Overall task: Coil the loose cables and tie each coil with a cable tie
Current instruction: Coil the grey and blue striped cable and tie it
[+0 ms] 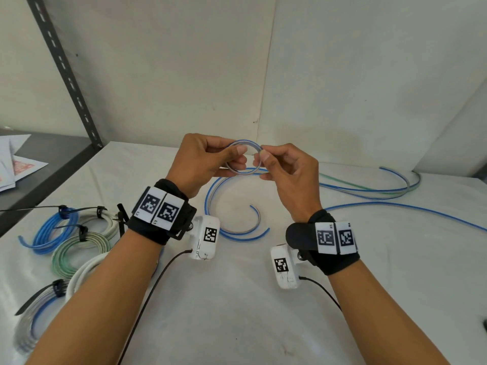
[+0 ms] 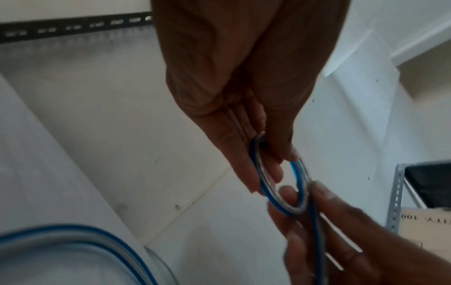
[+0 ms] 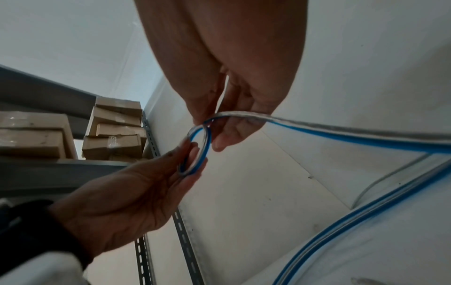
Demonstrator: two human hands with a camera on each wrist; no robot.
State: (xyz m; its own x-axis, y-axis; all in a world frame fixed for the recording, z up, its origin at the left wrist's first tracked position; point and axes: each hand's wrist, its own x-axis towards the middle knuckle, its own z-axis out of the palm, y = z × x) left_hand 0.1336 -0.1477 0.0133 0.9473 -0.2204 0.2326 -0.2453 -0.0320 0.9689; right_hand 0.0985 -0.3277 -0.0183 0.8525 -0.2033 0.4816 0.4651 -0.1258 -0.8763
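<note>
Two hands meet above the middle of a white worktop point(image 1: 237, 299), holding a small loop of blue and clear cable point(image 1: 243, 158) between them. The left hand point(image 1: 205, 162) pinches the loop's nine o'clock side between thumb and fingers. The right hand point(image 1: 287, 175) pinches its three o'clock side the same way. The rest of the cable point(image 1: 369, 192) trails down onto the worktop and curves away toward two o'clock. At eight o'clock, several finished coils point(image 1: 66, 238) lie on the worktop, blue, green and white, each bound with a black cable tie point(image 1: 83, 231).
</note>
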